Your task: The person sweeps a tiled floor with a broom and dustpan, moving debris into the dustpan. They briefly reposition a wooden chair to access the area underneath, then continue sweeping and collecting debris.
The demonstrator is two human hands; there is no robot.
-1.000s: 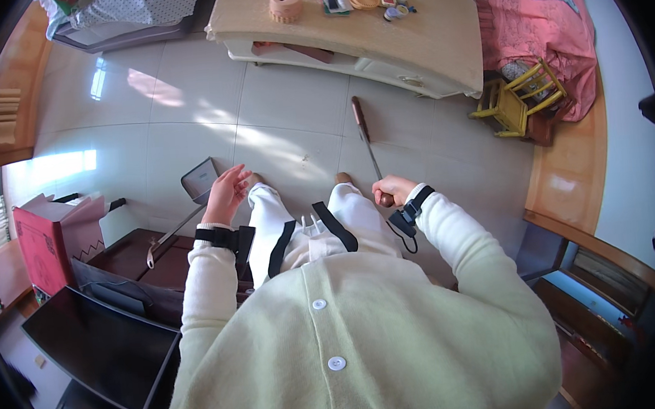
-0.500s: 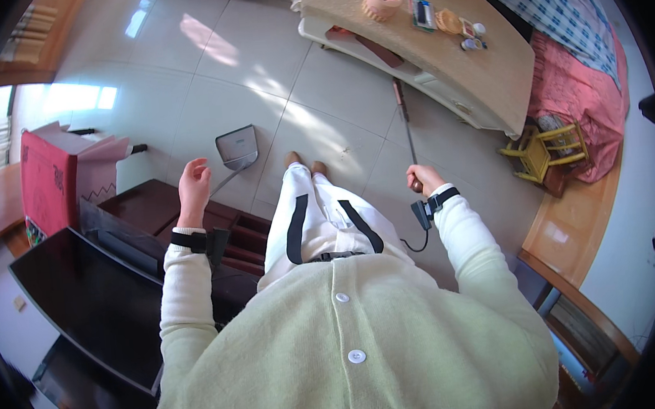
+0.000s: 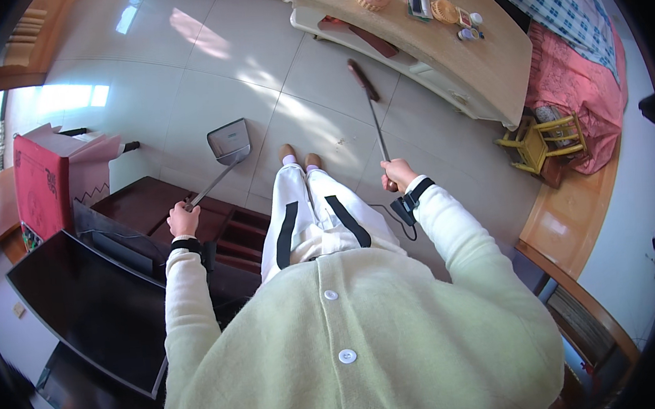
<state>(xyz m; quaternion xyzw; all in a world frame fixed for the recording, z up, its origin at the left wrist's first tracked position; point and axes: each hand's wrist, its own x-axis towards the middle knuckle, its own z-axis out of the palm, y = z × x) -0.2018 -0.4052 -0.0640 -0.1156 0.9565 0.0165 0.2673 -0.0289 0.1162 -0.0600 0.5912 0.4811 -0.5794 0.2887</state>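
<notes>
My left hand (image 3: 183, 218) is closed round the upper end of a long-handled dustpan's handle. The grey dustpan (image 3: 228, 139) rests on the floor to the left of my feet, its pan away from me. In my right hand (image 3: 399, 174) is the handle of a broom (image 3: 378, 130), fingers wrapped round it. The broom's narrow reddish-brown head (image 3: 361, 77) lies on the tiles beside the table, forward and right of my feet. A few small bits of debris (image 3: 347, 140) lie on the floor between my feet and the broom.
A long cream-topped table (image 3: 438, 50) with small items stands ahead on the right. A yellow small chair (image 3: 542, 149) is at the right. On my left are a dark wooden cabinet (image 3: 143, 202), a black screen (image 3: 82, 308) and a red box (image 3: 41, 181).
My left hand, open before, has moved down and closed on the dustpan's handle. My right hand has shifted left, bringing the broom head out from beside the table's lower edge.
</notes>
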